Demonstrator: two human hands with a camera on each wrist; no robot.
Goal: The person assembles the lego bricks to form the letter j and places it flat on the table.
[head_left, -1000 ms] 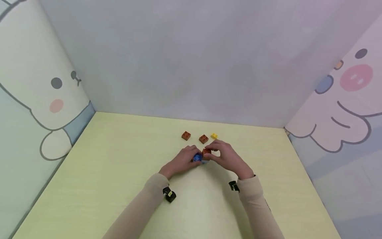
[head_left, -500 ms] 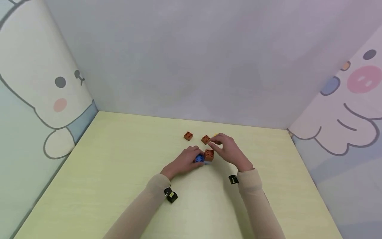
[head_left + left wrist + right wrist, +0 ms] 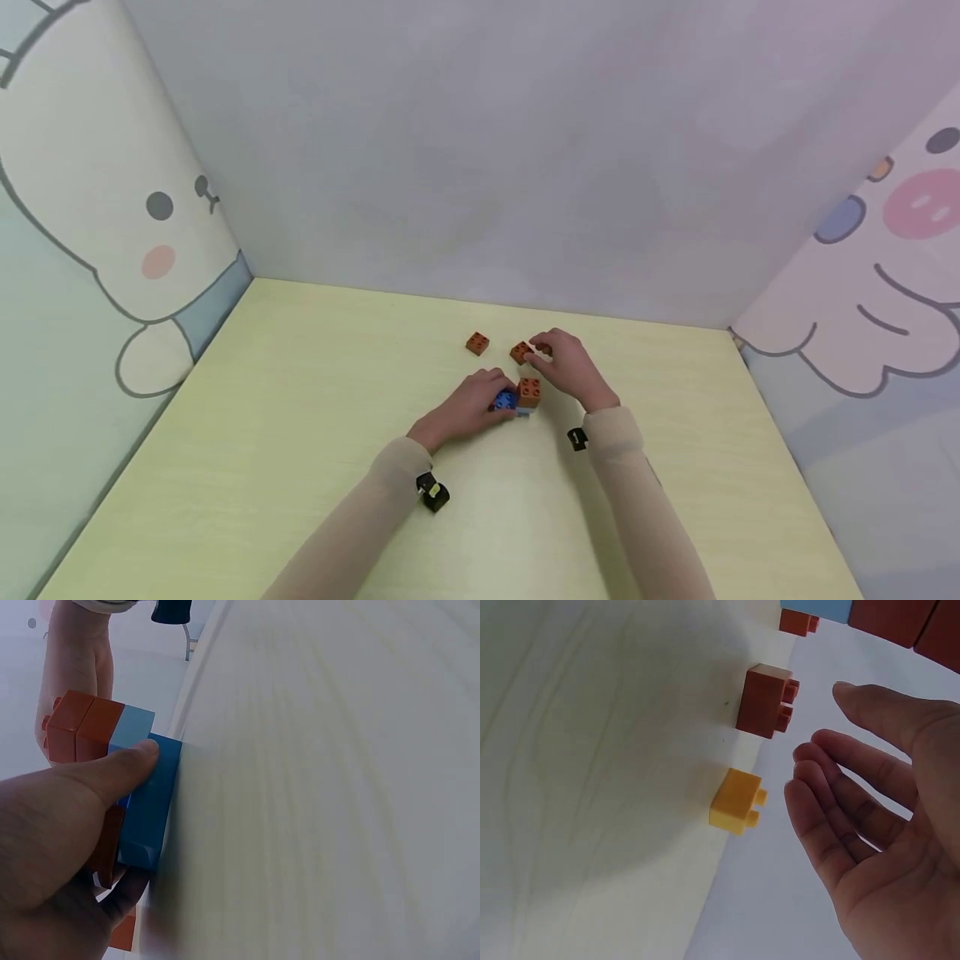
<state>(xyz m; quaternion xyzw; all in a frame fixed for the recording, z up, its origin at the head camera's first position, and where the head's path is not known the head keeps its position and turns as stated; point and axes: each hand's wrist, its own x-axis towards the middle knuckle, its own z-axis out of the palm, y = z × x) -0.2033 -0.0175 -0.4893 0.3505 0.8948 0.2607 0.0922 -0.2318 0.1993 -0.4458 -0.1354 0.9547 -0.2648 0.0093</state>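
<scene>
On the worktop (image 3: 300,417), the toy-brick stack (image 3: 150,814) is gripped by the left hand (image 3: 467,407) and should be held steady. The right hand (image 3: 567,371) is half spread, with nothing held, near an orange-brown brick (image 3: 520,352), best pinched by its sides. The yellow brick (image 3: 735,801) is hidden from the head view.

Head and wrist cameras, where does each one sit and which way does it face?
Head view: on the head, facing forward and down at the pale yellow table; shows left hand, right hand, beige-sleeved forearms.
Left wrist view: on that wrist, looking along the table at the long blue plastic block the left hand grips; right wrist beyond.
Right wrist view: on that wrist, facing the studded yellow plastic block; right hand shows.
Both wrist views share orange-brown plastic blocks stacked on a light-blue one.
</scene>
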